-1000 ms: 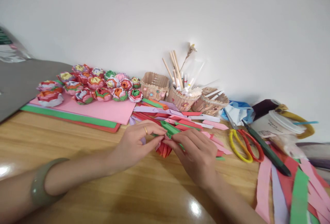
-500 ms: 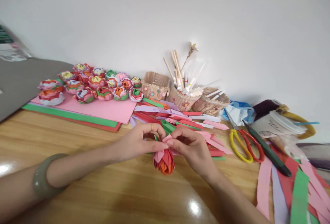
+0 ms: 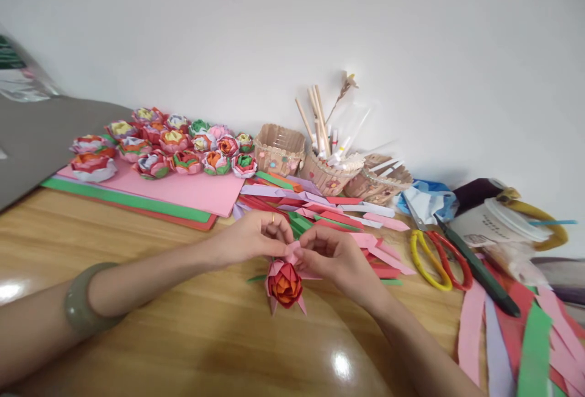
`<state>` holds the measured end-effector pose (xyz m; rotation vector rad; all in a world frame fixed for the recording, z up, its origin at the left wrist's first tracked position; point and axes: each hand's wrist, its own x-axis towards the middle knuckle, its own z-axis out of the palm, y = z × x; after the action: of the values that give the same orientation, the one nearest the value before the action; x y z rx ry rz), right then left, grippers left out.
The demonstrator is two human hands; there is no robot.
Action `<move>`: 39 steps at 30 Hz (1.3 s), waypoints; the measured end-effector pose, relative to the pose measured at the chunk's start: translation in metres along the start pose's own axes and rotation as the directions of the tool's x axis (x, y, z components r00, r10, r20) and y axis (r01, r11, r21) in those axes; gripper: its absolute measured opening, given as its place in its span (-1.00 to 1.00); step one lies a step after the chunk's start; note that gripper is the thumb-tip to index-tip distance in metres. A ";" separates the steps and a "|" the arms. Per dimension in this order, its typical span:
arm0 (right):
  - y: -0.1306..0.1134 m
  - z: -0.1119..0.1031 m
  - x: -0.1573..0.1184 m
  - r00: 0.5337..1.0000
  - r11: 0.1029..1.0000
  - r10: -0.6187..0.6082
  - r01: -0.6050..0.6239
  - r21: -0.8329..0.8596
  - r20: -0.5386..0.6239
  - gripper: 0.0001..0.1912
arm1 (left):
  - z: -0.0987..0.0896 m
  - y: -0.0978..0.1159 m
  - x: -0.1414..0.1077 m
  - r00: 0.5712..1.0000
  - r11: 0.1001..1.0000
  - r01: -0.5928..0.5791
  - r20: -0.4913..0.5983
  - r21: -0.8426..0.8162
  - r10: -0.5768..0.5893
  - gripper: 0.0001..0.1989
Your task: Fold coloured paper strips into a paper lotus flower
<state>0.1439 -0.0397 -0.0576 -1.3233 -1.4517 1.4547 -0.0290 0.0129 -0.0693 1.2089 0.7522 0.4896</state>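
Landmark for all places: the scissors [image 3: 436,254], yellow and red handles.

We have the red-and-orange paper flower [image 3: 285,286] well left of the scissors, its orange centre facing us, two pink tips poking out below. It sits just under our fingertips; can't tell whether it touches the table [image 3: 205,336].

Our left hand [image 3: 260,237], far side of the flower from the scissors: thumb and forefinger close together at the pink paper piece [image 3: 292,251] atop the flower. Our right hand [image 3: 336,257], between flower and scissors: narrow pinch on the same piece, other fingers curled.

Folded paper strips [image 3: 326,205] lie left of the scissors, partly behind our hands. Three baskets [image 3: 326,176] stand farther back and left of the scissors. Finished flowers [image 3: 173,140] sit far left of the scissors, on pink sheets [image 3: 196,190]. Dark green tool [image 3: 479,275] is just right of the scissors; white cup [image 3: 493,223] beyond it.
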 end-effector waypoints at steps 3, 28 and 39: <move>0.001 0.001 0.000 0.998 0.981 -0.058 0.053 -0.185 -0.024 -0.84 | 0.001 -0.002 0.000 1.000 0.997 -0.009 -0.026 0.080 0.011 -0.86; 0.005 -0.004 0.004 1.000 0.959 0.019 -0.022 -0.283 -0.010 -0.85 | -0.016 -0.004 0.007 0.996 0.954 -0.006 0.085 0.301 -0.021 -0.77; 0.003 -0.002 0.001 0.997 0.834 -0.082 0.075 -0.547 0.011 -0.79 | -0.010 -0.005 0.005 1.000 0.968 -0.024 0.025 0.248 0.019 -0.82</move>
<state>0.1461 -0.0382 -0.0601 -1.5735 -1.9830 0.9991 -0.0337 0.0212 -0.0769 1.4552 0.7988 0.4069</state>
